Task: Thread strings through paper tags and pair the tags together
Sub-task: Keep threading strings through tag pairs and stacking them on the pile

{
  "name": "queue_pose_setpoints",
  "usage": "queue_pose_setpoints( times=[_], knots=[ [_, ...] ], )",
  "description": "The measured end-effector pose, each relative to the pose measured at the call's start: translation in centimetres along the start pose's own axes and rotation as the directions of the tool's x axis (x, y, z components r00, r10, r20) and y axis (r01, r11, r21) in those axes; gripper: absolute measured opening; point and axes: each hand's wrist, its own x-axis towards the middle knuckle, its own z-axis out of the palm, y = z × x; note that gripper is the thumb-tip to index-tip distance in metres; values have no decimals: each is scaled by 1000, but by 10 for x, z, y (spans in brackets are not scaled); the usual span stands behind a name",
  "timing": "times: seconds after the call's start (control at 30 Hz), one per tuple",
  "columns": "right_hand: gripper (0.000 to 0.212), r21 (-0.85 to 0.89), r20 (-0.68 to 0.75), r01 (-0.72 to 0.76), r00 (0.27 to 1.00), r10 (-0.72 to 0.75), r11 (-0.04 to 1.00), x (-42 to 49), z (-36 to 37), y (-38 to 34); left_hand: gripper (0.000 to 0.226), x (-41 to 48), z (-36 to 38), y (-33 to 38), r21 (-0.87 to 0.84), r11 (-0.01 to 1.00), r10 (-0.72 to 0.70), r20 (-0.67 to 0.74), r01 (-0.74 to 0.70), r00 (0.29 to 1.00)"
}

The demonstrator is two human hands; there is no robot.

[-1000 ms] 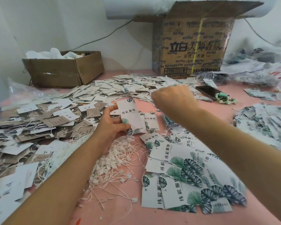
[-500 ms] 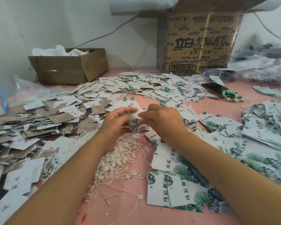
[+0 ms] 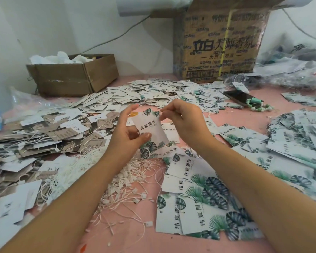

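The tag (image 3: 150, 127) is held raised over the table (image 3: 131, 241), its lower end gripped by the left hand (image 3: 125, 132), its long axis rising toward the right hand (image 3: 184, 121), by which its top corner is pinched.

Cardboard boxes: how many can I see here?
2. A low open box at the back left; a tall printed box at the back, right of centre. Others may be hidden.

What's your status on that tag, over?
Left hand holds leaf-print tag off the table. Right hand pinches its top corner. String there too fine to tell. Nothing blocking.
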Motion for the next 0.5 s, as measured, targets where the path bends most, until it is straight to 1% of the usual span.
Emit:
queue_pose_setpoints(
  times=[0.07, 0.2, 0.27, 0.4, 0.5],
  knots=[
    [7, 19, -23, 29, 999, -29, 999, 1, 0, 0, 71, 0, 0, 0, -18, 1000, -15, -8, 15, 1000],
    [14, 58, 79, 70, 994, -74, 996, 2, 1, 1, 60, -1, 1, 1, -31, 999, -20, 34, 21, 999],
    [9, 107, 105, 64, 992, -75, 992, 1, 3, 3, 54, -1, 1, 2, -24, 1000, -13, 47, 15, 999],
    [4, 181, 72, 62, 995, -76, 982, 1, 4, 4, 55, -1, 2, 1, -32, 999, -23, 20, 23, 1000],
    [9, 161, -3, 88, 996, -88, 983, 0, 2, 2, 51, 0, 5, 2, -96, 995, -22, -7, 21, 1000]
  ],
)
